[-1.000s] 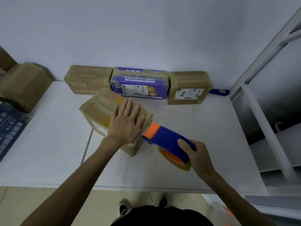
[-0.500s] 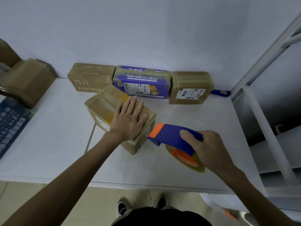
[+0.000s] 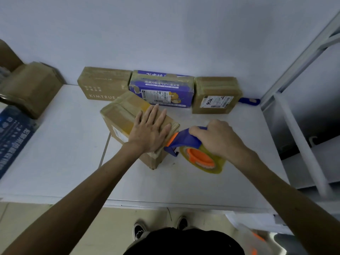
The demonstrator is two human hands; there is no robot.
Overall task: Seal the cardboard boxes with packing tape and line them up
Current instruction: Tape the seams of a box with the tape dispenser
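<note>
On the white table, the angled cardboard box lies under the left hand, fingers flat on its lid. At that box's right end the tape dispenser sits against the cardboard, the right hand curled round it. A hard pull could skid the box or wrinkle the tape, I'd say. Behind that box a row of three boxes lines the wall; all shut, contents hidden.
</note>
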